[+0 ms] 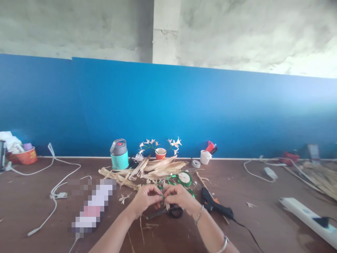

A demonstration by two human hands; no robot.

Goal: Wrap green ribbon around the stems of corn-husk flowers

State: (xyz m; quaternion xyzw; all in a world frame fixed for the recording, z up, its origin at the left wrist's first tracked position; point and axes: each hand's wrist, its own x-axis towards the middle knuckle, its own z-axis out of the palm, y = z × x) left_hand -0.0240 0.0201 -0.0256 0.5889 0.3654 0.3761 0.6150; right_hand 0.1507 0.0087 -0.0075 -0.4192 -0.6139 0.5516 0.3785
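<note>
My left hand (147,201) and my right hand (180,198) meet above the brown table, fingertips pinched close together. Between them shows a small green strip (162,197), and a pale husk flower (167,206) hangs under my right fingers. How the two join is too small to tell. Just below lies a pair of scissors (175,212) with black handles, partly hidden by my hands. Behind my fingers is a spool of green ribbon (184,179), beside dried corn husks (164,166). A loose husk flower (123,199) rests left of my left hand.
A black glue gun (217,207) lies right of my right arm. At the back stand a teal flask (119,160), a paper cup (160,153) with husk flowers, a white tape roll (196,163) and a white cup (205,157). A power strip (308,219) sits right.
</note>
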